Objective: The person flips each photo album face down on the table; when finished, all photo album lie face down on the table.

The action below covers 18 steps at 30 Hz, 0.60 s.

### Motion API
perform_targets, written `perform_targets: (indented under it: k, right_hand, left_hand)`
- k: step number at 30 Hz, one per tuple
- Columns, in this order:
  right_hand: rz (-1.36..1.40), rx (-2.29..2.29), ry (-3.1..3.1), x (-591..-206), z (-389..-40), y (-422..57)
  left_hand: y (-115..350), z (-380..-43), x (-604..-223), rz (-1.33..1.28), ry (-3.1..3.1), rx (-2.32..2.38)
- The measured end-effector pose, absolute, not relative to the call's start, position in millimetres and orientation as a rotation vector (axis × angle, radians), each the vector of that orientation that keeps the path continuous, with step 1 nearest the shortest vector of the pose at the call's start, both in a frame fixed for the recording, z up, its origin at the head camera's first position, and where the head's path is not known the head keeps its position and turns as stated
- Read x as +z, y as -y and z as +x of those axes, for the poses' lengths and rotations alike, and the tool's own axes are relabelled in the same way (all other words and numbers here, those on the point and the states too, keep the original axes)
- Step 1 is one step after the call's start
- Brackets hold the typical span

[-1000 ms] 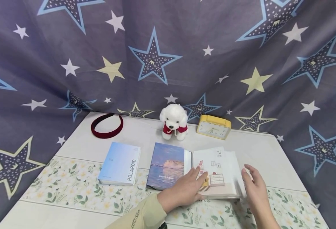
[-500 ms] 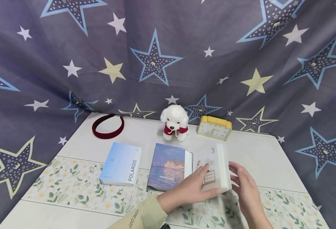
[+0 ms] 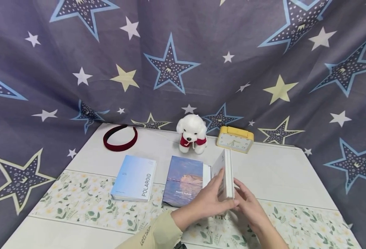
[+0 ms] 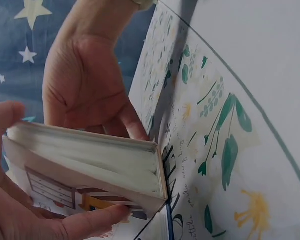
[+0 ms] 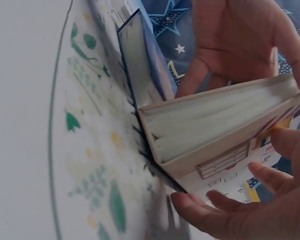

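A thick white photo album (image 3: 228,173) with drawings of furniture on its covers stands tipped up on one long edge between both hands. My left hand (image 3: 206,202) lies along its left cover, fingers on the drawings, with the thumb hooked over the upper edge; the left wrist view shows those fingers (image 4: 97,220) on the cover. My right hand (image 3: 252,211) is against the opposite cover, and in the right wrist view its fingertips (image 5: 262,175) rest on or near the drawn side. Close on the left lies a blue seascape photo album (image 3: 184,180) face up.
A light blue POLAROID album (image 3: 133,178) lies further left. Along the back are a dark red headband (image 3: 120,147), a white plush dog (image 3: 191,133) and a yellow alarm clock (image 3: 235,140). A star-patterned curtain (image 3: 183,69) hangs behind the table (image 3: 279,173).
The white album was lying flat with its cover or pages loosely lifted. It is now raised upright, and my right hand has moved left to meet its right cover.
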State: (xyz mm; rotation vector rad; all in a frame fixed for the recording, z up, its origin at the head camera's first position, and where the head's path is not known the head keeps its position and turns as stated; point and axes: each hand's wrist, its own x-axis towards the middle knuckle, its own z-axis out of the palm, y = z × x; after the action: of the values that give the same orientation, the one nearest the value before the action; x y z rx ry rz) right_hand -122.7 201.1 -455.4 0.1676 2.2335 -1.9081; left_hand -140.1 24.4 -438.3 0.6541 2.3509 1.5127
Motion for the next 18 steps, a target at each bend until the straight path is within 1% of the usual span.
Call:
perform_targets:
  k: [5,12,18]
  right_hand:
    - [0.201,-1.882,-2.239,-461.0,-127.9,-198.8]
    - [0.204,-1.861,-2.241,-462.6,-128.9,-198.5]
    - [0.203,-1.834,-2.267,-463.1,-127.1,-200.2]
  left_hand:
    - [-24.0,-140.6,-436.9,0.638,-2.304,1.623]
    - [-26.4,-141.5,-434.5,0.473,-2.324,1.710]
    - [-26.8,-139.5,-432.2,0.527,-2.286,1.847]
